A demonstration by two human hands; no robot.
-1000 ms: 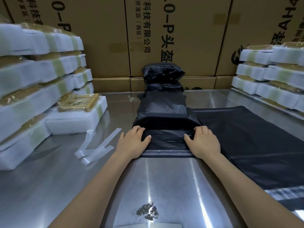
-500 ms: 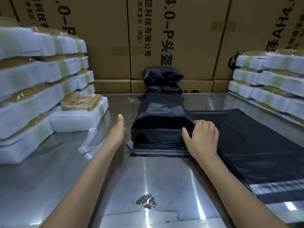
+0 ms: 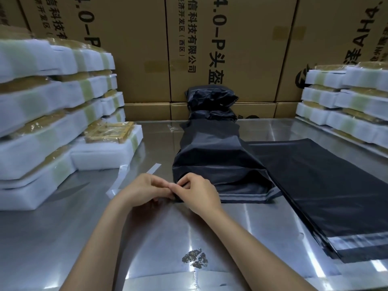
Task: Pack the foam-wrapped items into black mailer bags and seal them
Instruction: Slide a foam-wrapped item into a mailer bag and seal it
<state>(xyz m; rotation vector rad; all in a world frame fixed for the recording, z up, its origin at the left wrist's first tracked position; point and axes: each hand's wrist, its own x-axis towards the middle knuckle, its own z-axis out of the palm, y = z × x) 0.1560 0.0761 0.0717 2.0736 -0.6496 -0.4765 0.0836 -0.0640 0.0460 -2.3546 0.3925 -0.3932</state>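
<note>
**Both hands pinching at the near left corner of the filled black mailer**

In the head view we see our left hand (image 3: pixel 144 189) and right hand (image 3: pixel 197 191) meeting, fingertips together, at the near left corner of the filled black plastic mailer bag (image 3: pixel 218 162). The fingers of both hands are curled and pinch something at that corner; whether it is the bag's edge itself or a strip on it, we cannot tell. The bag lies flat on the shiny steel table (image 3: pixel 63 238), its long side running away from us, and its near end shows a grey striped sealing flap (image 3: pixel 247 198). Beyond its far end, two sealed crumpled black parcels (image 3: pixel 212 106) sit stacked against the wall of brown printed cardboard boxes (image 3: pixel 136 49).

Just to the right of the bag lies a flat stack of empty black mailer bags (image 3: pixel 327 185), their grey strips at the near end. On our left stand piles of white foam-wrapped items with greenish tape bands (image 3: pixel 42 97), and one white foam-wrapped item with a wooden piece under clear film (image 3: pixel 109 148) sits beside them on the table. More white foam-wrapped items (image 3: pixel 344 101) are stacked at the far right. Loose white backing strips (image 3: pixel 119 181) lie on the table just left of our left hand, and a dark scuffed patch (image 3: pixel 195 259) marks the steel between our forearms
</note>
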